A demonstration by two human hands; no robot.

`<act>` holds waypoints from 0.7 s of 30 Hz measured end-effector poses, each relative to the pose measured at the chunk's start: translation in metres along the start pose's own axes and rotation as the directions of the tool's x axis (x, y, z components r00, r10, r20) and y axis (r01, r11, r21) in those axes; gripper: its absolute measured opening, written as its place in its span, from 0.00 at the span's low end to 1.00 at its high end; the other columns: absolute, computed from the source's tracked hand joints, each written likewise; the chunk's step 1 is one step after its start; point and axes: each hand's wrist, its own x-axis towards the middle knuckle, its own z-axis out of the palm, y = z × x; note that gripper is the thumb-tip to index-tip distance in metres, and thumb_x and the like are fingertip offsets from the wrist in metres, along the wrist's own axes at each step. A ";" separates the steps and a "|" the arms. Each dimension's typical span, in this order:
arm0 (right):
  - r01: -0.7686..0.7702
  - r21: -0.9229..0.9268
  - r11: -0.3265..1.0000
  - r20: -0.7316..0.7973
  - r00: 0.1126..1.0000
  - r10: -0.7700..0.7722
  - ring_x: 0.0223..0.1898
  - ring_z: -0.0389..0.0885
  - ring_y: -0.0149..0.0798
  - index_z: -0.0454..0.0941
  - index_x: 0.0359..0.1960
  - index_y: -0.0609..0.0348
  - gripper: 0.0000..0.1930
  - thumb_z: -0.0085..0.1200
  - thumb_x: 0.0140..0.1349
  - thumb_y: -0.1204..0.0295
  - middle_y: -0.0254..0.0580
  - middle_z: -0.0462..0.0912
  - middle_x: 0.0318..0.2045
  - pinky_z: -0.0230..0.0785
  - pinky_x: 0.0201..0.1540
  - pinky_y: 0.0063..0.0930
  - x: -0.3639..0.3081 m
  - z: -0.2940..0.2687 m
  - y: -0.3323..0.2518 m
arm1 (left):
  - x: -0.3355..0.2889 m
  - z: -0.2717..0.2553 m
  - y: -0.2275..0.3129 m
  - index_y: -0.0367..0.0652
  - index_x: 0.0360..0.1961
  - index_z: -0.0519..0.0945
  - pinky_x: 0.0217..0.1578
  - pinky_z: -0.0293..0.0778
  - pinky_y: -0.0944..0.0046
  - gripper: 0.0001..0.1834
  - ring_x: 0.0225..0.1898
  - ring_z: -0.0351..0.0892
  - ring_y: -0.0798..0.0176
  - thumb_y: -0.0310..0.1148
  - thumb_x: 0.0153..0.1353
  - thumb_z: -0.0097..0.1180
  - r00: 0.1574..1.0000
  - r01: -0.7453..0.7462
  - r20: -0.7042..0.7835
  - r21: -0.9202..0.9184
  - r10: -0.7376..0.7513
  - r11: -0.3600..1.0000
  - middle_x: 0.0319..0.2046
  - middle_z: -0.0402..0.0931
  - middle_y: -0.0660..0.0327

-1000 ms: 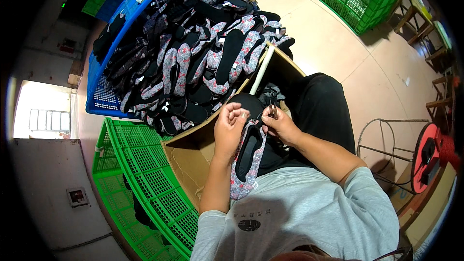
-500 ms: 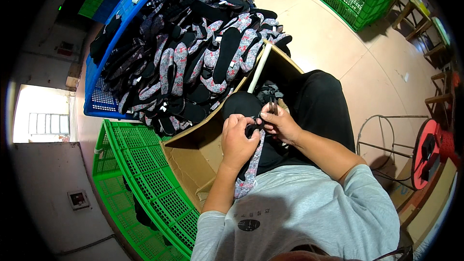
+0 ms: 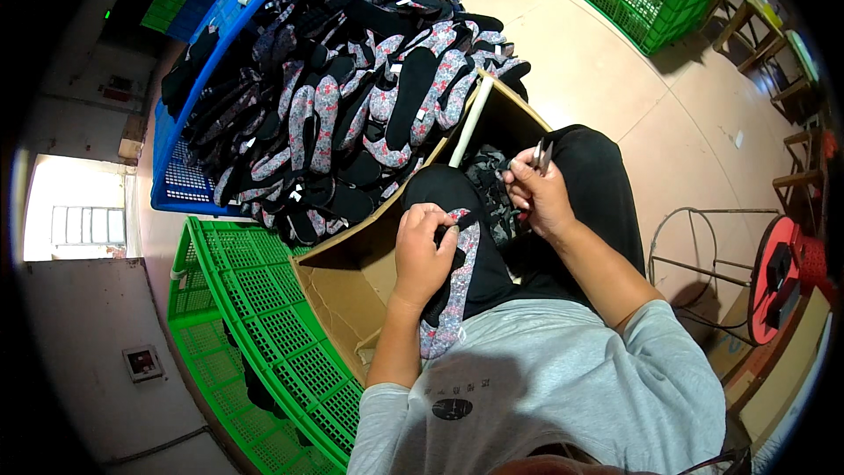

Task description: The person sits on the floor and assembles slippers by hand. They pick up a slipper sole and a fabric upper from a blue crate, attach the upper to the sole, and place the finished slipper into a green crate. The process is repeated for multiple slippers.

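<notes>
My left hand (image 3: 422, 251) is closed on a floral slipper (image 3: 462, 277), grey with red flowers and a black edge, which hangs down over my left thigh toward my shirt. The slipper's upper end shows just past my fingertips. Held apart from it, over my right thigh, my right hand (image 3: 538, 193) is closed round small metal thread snips (image 3: 542, 160) with two blades pointing up. Part of the snips is hidden in the palm. Dark scraps (image 3: 488, 202) lie in the box between my knees.
A blue crate (image 3: 189, 180) ahead is heaped with floral and black slippers (image 3: 378, 114). An open cardboard box (image 3: 338, 277) and green crates (image 3: 264, 317) stand at my left. A white tube (image 3: 473, 119) leans in the box. A wire-framed red reel (image 3: 774, 281) is at right.
My right hand with the snips has moved away from the slipper, up and to the right. The left hand has shifted slightly left, still holding the slipper, whose floral top now shows more.
</notes>
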 end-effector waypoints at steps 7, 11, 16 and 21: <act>0.065 -0.123 0.990 -0.155 0.984 -0.084 0.16 0.60 0.18 0.70 0.37 0.55 0.07 0.54 0.68 0.68 0.33 0.77 0.26 0.54 0.17 0.14 0.004 -0.002 -0.008 | -0.006 0.003 -0.018 0.35 0.39 0.74 0.42 0.73 0.68 0.04 0.38 0.78 0.67 0.24 0.65 0.53 0.941 0.306 -0.067 -0.260 -0.333 0.916 0.34 0.79 0.60; 0.058 -0.152 0.987 -0.138 0.987 -0.080 0.16 0.60 0.18 0.71 0.37 0.55 0.07 0.55 0.68 0.68 0.32 0.78 0.26 0.52 0.17 0.15 0.003 -0.002 -0.007 | -0.004 0.012 -0.044 0.38 0.42 0.70 0.48 0.74 0.65 0.03 0.39 0.78 0.65 0.23 0.69 0.47 0.816 0.268 -0.086 -0.820 -0.572 0.506 0.35 0.78 0.56; 0.097 -0.143 0.985 -0.190 0.974 -0.123 0.16 0.61 0.19 0.71 0.37 0.55 0.07 0.56 0.67 0.69 0.33 0.78 0.26 0.52 0.17 0.15 0.002 0.000 -0.009 | -0.001 0.001 -0.073 0.36 0.36 0.75 0.52 0.74 0.57 0.05 0.41 0.77 0.57 0.26 0.69 0.48 0.613 0.156 0.096 -0.988 -0.785 0.002 0.35 0.77 0.56; 0.189 -0.141 0.972 -0.233 0.948 -0.218 0.15 0.61 0.18 0.71 0.38 0.55 0.07 0.57 0.67 0.69 0.34 0.78 0.26 0.53 0.17 0.15 0.007 -0.005 -0.005 | 0.000 0.002 -0.088 0.36 0.37 0.77 0.56 0.71 0.46 0.15 0.46 0.78 0.48 0.34 0.72 0.41 0.516 0.180 0.471 -0.876 -0.716 -0.447 0.43 0.80 0.49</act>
